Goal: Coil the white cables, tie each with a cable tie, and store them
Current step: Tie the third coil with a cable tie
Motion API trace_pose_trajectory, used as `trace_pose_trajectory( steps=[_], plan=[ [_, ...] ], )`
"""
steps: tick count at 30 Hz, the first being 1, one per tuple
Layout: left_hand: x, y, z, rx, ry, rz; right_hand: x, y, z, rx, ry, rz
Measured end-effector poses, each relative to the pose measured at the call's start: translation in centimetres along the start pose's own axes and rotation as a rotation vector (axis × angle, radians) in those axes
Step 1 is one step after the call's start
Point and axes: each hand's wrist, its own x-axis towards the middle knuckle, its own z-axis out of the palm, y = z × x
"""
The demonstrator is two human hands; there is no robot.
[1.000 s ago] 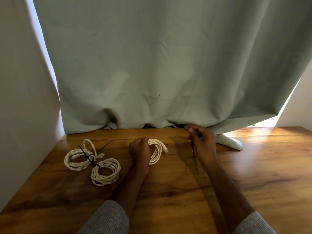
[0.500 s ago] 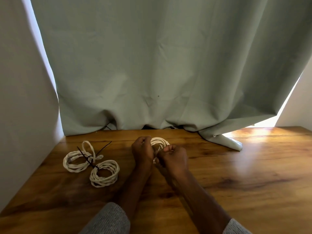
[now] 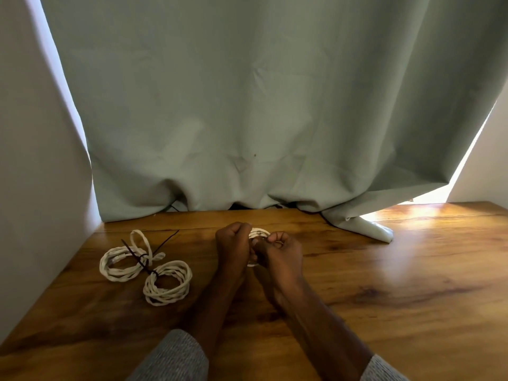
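My left hand (image 3: 233, 246) grips a small coil of white cable (image 3: 259, 232) just above the wooden table (image 3: 384, 284); most of the coil is hidden behind both hands. My right hand (image 3: 280, 251) is curled against the coil's right side, fingers pinching at it. The thin black tie it carried earlier is not visible among the fingers. Two other white coils lie to the left: one (image 3: 121, 264) near the wall and one (image 3: 167, 281) closer to me. Each is bound by a black cable tie (image 3: 143, 261) with long tails.
A grey-green curtain (image 3: 247, 119) hangs to the table's far edge, its corner (image 3: 365, 229) lying on the wood at the right. A pale wall (image 3: 33, 188) borders the table's left side. Thin dark wires peek out under the curtain's hem.
My right hand came from the curtain hem with a thin black tie and joined the left at the coil. The hands have stayed together since, shifting only slightly.
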Motion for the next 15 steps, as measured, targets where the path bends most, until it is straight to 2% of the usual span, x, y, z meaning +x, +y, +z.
trace_pose_trajectory(
  steps=[4, 11, 15],
  plan=[
    [1.3, -0.4, -0.8, -0.020, 0.067, 0.035, -0.2, -0.3, -0.3, -0.101, -0.021, 0.063],
    [0.8, -1.4, 0.1, -0.021, -0.082, -0.011, 0.1, -0.4, -0.4, -0.011, 0.015, -0.037],
    [1.0, -1.0, 0.1, -0.049, -0.026, -0.006, 0.0, -0.4, -0.2, -0.011, -0.006, -0.055]
  ],
)
